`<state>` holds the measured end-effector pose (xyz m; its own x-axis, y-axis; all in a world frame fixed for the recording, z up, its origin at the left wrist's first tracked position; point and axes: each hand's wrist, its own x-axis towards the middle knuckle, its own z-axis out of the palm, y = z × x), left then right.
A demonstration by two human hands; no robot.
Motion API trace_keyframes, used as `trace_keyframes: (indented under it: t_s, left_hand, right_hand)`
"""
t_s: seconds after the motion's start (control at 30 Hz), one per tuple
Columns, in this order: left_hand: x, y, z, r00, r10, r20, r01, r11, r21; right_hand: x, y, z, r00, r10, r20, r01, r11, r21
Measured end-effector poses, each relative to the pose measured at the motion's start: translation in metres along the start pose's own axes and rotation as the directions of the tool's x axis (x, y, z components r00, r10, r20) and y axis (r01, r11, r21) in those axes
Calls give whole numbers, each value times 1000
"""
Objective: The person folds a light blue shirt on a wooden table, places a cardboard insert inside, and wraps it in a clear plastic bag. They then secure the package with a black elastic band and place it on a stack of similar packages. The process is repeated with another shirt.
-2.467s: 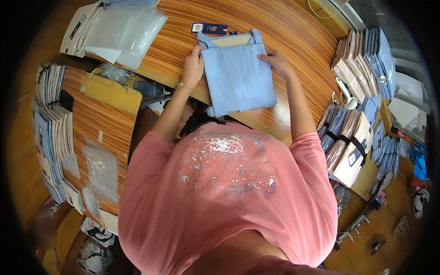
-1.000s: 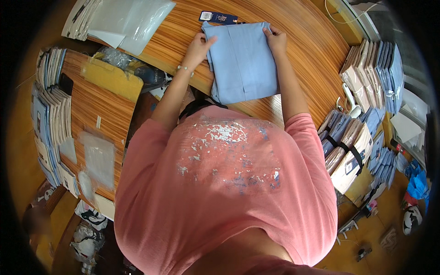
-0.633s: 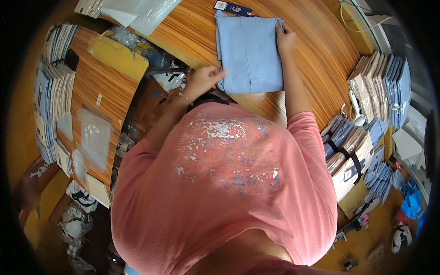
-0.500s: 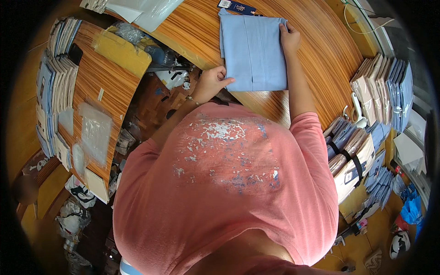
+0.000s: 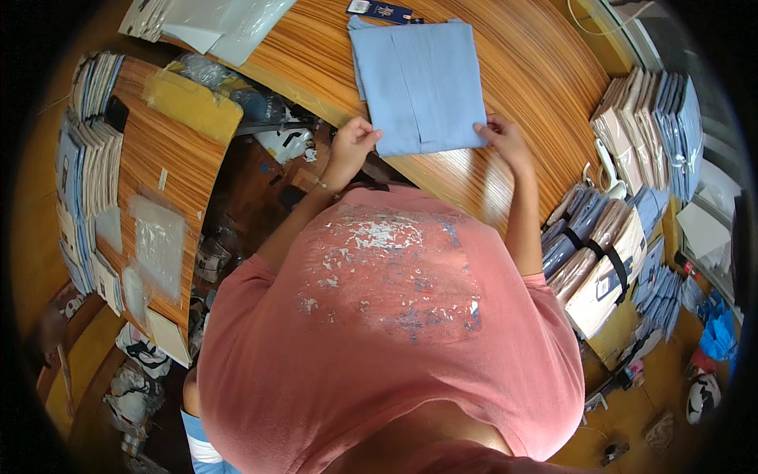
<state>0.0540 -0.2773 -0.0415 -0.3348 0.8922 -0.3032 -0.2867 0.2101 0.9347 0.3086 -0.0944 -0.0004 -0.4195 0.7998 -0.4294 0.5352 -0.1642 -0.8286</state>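
A light blue folded garment (image 5: 422, 87) lies on the wood-grain table (image 5: 545, 87), a crease running down its middle. At its near left corner, my left hand (image 5: 353, 148) pinches the edge between thumb and fingers. My right hand (image 5: 505, 141) grips the near right corner in the same way, thumb on top. Just beyond the garment's far edge rests a dark blue hang tag (image 5: 380, 11) with a white label.
Stacks of bagged folded garments (image 5: 632, 130) stand along the right side, with a strapped bundle (image 5: 604, 276) nearer me. On a side table at left are more garment stacks (image 5: 95, 170) and clear plastic bags (image 5: 158, 245). Plastic sleeves (image 5: 245, 31) lie at the far left.
My right hand has come from the garment's far right corner down to its near right corner. My left hand stays at the near left corner. The whole view has shifted slightly.
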Motion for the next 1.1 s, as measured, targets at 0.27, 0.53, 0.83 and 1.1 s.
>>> trace_keyframes:
  t_s: [0.27,0.53,0.83,1.1]
  left_hand:
    - [2,11,1,982,-168,82,160,982,100]
    - [13,9,-10,994,-113,-5,110,956,273]
    - [145,69,-17,993,4,-121,38,939,341]
    - [160,104,14,956,228,187,-279,903,325]
  right_hand:
    - [-21,21,22,992,-46,-120,54,996,70]
    - [-24,26,32,992,-35,-122,23,995,-95]
    - [120,-12,16,808,-229,-543,144,970,-195]
    - [76,-52,-6,961,55,-272,60,915,399]
